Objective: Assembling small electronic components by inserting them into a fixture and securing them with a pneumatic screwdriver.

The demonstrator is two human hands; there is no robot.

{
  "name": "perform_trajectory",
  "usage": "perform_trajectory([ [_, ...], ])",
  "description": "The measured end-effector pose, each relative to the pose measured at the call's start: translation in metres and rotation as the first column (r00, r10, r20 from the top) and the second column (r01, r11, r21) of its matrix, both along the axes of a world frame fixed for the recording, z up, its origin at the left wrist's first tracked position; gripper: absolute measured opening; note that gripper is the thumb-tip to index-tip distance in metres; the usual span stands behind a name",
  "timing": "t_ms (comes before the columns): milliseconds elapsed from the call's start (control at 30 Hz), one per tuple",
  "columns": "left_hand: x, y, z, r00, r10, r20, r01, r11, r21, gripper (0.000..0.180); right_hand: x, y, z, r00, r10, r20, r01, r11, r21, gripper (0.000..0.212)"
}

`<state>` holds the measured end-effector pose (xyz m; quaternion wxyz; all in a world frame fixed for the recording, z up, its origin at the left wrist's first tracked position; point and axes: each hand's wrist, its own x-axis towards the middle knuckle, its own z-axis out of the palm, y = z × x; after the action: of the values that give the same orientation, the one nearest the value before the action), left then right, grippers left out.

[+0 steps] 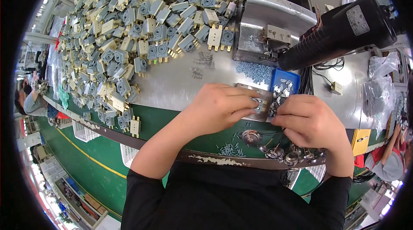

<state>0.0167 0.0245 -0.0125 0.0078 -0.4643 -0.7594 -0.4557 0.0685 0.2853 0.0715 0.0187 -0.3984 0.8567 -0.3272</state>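
Note:
My left hand (223, 106) reaches in from the left, its fingers closed on a small grey plastic housing (259, 106) with brass-coloured tabs. That housing sits at a flat metal block (251, 115) on the bench, partly covered by my fingers. My right hand (312, 120) is just right of it, thumb and fingers pinched together beside a blue tray (294, 76). Small shiny metal pieces (282, 90) lie in the tray and spill toward its near end. What the right fingertips hold is too small to make out.
A large heap of grey and cream housings (124, 36) covers the bench's left. Small screws (254, 71) and springs (205, 60) lie behind my hands. A steel machine (275, 15) and black cylindrical tool (340, 32) stand beyond. Wired round metal parts (291, 157) and loose screws (230, 149) lie near the front edge.

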Motion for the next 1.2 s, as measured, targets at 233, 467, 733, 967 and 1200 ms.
perform_trajectory([
  [233,-0.008,-0.014,0.014,0.980,0.191,-0.053,-0.185,0.978,0.097,0.020,0.001,-0.010,0.007,0.955,0.131,0.267,-0.074,0.974,-0.213,0.011],
  [467,-0.022,-0.078,0.044,0.877,0.480,0.000,-0.464,0.848,-0.255,0.019,0.003,-0.009,0.008,0.898,0.120,0.424,0.026,0.946,-0.323,0.008],
  [733,-0.023,-0.082,0.017,0.915,0.386,-0.117,-0.402,0.859,-0.316,0.012,0.004,-0.014,0.006,0.894,0.097,0.437,0.039,0.955,-0.292,0.008],
  [967,-0.020,-0.073,0.027,0.937,0.330,-0.112,-0.348,0.880,-0.323,0.019,0.003,-0.018,0.010,0.882,0.106,0.459,0.006,0.971,-0.237,0.014],
  [1200,0.006,-0.028,0.047,0.654,-0.071,0.753,-0.136,0.968,0.210,0.019,0.002,-0.038,0.007,0.883,-0.264,0.388,0.343,0.928,-0.148,0.023],
])
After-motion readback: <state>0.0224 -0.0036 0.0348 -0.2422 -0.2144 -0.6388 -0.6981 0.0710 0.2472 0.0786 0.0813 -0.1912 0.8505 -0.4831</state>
